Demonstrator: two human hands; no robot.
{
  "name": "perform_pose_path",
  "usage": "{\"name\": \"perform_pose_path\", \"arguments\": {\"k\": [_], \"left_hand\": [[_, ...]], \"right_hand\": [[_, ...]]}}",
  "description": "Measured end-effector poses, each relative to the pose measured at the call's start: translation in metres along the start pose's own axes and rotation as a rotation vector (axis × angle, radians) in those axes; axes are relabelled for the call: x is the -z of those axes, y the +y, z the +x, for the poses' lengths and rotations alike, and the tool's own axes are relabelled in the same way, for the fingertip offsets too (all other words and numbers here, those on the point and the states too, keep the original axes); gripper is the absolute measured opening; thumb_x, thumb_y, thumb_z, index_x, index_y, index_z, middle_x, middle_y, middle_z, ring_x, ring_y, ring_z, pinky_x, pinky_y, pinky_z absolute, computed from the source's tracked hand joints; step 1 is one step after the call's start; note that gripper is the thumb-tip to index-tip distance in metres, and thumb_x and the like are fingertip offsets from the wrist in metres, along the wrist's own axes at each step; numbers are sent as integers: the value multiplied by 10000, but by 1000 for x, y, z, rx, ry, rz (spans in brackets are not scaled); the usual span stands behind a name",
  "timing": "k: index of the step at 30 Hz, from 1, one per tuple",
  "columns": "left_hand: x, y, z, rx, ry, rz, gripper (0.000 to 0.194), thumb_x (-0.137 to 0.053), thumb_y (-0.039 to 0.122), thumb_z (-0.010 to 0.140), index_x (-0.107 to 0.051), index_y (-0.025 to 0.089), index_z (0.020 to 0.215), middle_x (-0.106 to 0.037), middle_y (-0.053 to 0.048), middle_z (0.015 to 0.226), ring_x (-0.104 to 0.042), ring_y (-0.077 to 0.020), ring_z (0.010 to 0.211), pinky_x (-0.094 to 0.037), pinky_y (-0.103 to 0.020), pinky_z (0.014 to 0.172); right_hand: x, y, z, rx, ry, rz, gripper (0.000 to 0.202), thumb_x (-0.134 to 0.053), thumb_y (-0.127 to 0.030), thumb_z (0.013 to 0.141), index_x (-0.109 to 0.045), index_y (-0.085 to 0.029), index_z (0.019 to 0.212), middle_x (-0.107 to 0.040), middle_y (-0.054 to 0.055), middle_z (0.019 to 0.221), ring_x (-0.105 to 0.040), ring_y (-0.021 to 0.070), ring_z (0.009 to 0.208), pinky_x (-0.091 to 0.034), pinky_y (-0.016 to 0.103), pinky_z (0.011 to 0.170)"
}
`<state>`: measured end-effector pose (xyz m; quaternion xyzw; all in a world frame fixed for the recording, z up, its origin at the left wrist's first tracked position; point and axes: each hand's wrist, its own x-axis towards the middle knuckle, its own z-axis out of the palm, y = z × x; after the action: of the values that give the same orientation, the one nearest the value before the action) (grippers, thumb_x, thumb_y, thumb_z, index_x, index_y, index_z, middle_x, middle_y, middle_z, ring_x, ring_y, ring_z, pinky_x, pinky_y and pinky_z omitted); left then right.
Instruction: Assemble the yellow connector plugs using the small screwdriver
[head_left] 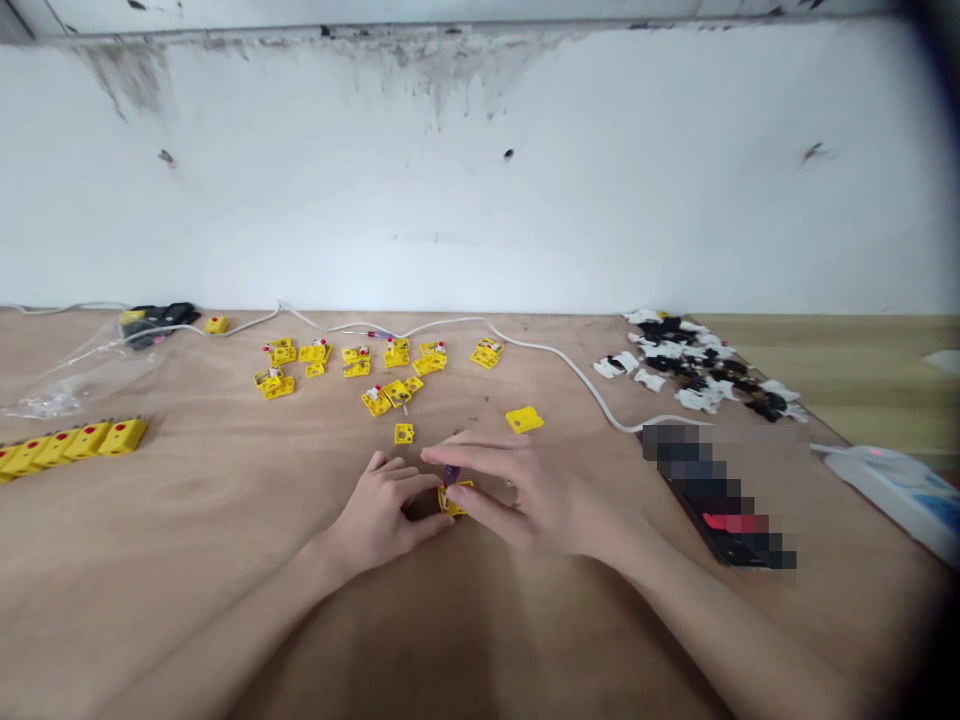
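A small yellow housing (455, 500) lies on the wooden table, pinched at its left edge between the thumb and forefinger of my left hand (386, 510). My right hand (517, 485) is over the housing, its thumb and fingers closed round a small screwdriver with a purple handle (451, 474). The screwdriver stands upright above the housing; its tip is too small to make out. Just beyond my hands are a small yellow piece (404, 434) and a flat yellow cover (524, 419).
Several opened yellow housings (356, 361) with red buttons lie farther back. Closed yellow boxes (122, 437) form a row at left. A white cable (555, 352) crosses the back. At right are black and white parts (697, 365), a blurred-out phone (724, 500) and a power strip (892, 490).
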<state>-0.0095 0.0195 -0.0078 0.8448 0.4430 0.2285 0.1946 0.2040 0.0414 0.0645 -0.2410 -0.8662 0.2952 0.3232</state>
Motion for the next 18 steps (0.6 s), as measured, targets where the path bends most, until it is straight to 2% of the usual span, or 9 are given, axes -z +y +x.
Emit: {"name": "perform_pose_path", "arguments": {"k": [3,7,11,13,16,18], "left_hand": [[-1,-1,0,1,-9,8,196,-699,442,870,-701,253,921,-702,22,773,-580,-178,759,-306,-347,763],[0,-2,0,-7,-19,11,217,-695,466,877,-706,271,973,-707,25,796,-585,-179,773,-310,-347,777],[-1,-3,1,-4,-14,18,216,-683,463,887,-704,249,911,-710,14,790,-587,-180,772,-307,-344,773],[-2,-4,1,-4,-13,21,238,-686,476,881,-697,239,872,-700,12,767,-579,-180,761,-299,-341,762],[-3,-5,0,-21,-13,23,229,-699,479,875,-704,254,916,-686,24,743,-564,-176,749,-288,-337,758],[-4,-5,0,-31,-2,21,207,-704,459,878,-708,269,960,-694,31,760,-562,-172,748,-283,-338,762]], "right_hand": [[1,0,1,53,28,88,279,-610,-145,946,-697,-274,1178,-750,14,1036,-714,140,872,-567,251,793],[0,3,1,58,122,-27,132,-656,-184,931,-737,-235,1022,-732,16,868,-681,142,735,-557,264,716],[4,-3,1,21,21,52,214,-642,-149,918,-709,-211,1111,-740,56,1065,-708,169,912,-566,281,829],[3,-3,1,33,14,131,230,-621,-112,924,-713,-219,1105,-756,41,1046,-719,150,906,-572,255,814],[-2,2,1,82,127,93,140,-659,-139,922,-739,-215,1008,-758,18,883,-708,130,766,-564,233,720],[-4,5,1,119,176,1,94,-683,-181,919,-744,-203,987,-741,28,860,-685,136,741,-551,248,709]]}}
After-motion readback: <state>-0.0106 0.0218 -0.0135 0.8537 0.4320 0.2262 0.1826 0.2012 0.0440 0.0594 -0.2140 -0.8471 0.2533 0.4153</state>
